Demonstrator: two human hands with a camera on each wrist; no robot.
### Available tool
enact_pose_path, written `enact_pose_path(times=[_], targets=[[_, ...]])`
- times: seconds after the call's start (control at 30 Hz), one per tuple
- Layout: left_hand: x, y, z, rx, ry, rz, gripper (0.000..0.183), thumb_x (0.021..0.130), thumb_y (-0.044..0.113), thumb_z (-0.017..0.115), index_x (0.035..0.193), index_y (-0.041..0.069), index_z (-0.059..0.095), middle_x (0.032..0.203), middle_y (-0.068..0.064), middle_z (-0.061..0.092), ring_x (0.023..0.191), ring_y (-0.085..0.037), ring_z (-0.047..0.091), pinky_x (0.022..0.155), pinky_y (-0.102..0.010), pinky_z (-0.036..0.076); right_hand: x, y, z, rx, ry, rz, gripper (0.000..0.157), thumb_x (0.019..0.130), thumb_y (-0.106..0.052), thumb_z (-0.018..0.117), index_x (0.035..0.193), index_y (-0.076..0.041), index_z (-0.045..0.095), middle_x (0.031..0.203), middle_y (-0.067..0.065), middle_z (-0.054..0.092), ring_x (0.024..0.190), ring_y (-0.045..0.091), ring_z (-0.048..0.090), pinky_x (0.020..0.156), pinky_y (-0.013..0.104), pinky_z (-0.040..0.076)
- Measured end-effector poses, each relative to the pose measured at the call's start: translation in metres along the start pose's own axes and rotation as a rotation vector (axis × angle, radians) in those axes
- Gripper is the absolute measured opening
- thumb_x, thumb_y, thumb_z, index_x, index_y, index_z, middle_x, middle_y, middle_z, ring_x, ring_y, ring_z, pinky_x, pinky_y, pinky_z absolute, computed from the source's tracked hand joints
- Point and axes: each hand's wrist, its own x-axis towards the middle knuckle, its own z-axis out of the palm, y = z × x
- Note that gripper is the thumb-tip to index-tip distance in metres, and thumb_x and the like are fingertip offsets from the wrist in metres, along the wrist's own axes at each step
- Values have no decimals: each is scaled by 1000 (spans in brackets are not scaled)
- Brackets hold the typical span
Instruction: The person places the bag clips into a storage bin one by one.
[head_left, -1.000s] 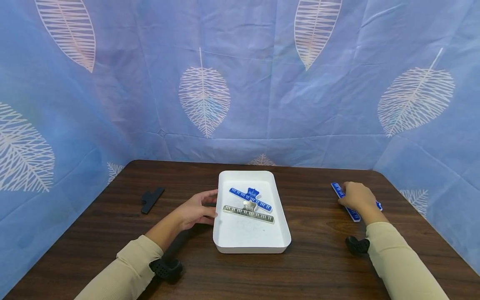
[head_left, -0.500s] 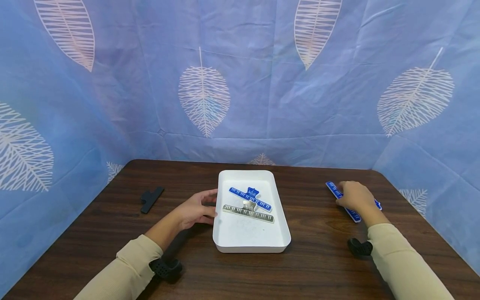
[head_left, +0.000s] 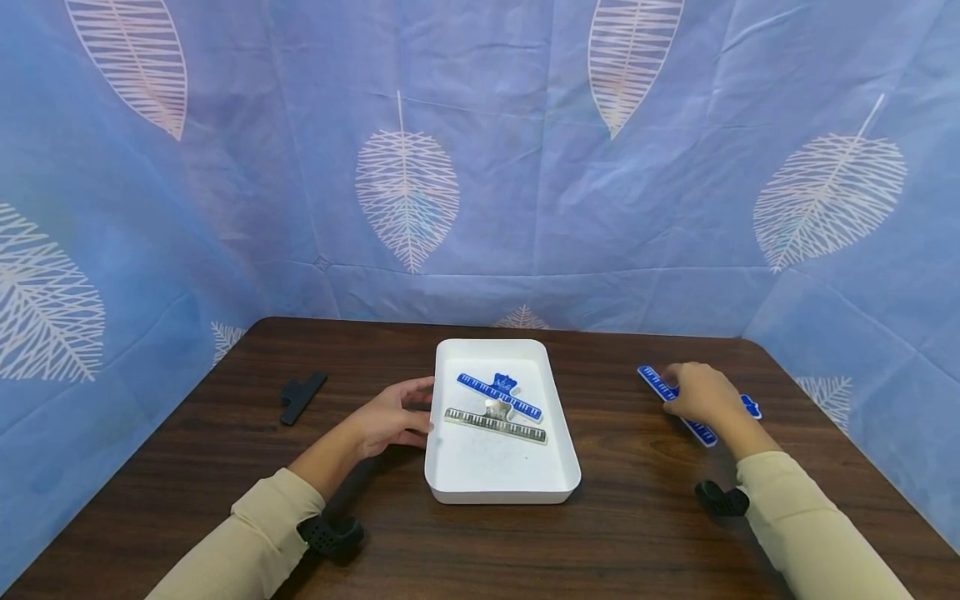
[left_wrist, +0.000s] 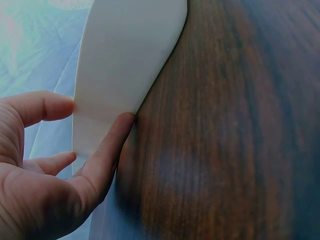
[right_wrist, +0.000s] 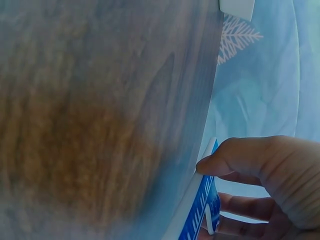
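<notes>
In the head view a white tray [head_left: 502, 479] stands mid-table. Inside lie a blue piano-key clip [head_left: 501, 397] and a silver piano-key clip [head_left: 497, 425], their ends close together. My left hand [head_left: 386, 421] is at the tray's left side; in the left wrist view its extended thumb and fingers touch the outer wall. At the right, my right hand [head_left: 703, 393] pinches another blue piano-key clip [right_wrist: 200, 200] between thumb and fingers. Behind that wrist shows a blue piece [head_left: 751, 407] with a white edge, the rest of it hidden by the hand.
A black clip [head_left: 302, 398] lies on the dark wooden table [head_left: 600, 550] at the left. Blue cloth [head_left: 480, 208] with white leaf patterns hangs behind the table's far edge and at both sides.
My right hand has moved a little left, carrying the blue clip with it, and more of the blue piece behind the wrist shows. My left hand and the tray have stayed put.
</notes>
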Motion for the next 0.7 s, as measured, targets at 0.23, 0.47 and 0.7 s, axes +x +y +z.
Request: enact_pose_path(times=[0.23,0.47,0.7], targets=[[0,-1,0,-3,11,-4,82,80,-10,63,153,5,26,143,-24,37,107,-36,60,82,-49,56,-2,-6,-2,-11,6,-48,47,77,-14,79,115,8,64,108,30,63,94,46,61,78,62,50],[1,-2,0,-9,3,4,83,79,-10,64,152,4,27,141,-26,38,104,-34,61,81,-49,56,-2,-14,-6,-23,-3,-111,46,77,-15,79,114,7,65,107,28,64,91,42,63,76,58,52],[2,-1,1,-10,1,-2,82,80,-9,64,153,5,27,141,-25,38,105,-34,60,82,-48,56,-3,-21,-10,-26,2,-151,43,76,-15,80,112,4,68,104,23,66,84,33,64,73,53,54]])
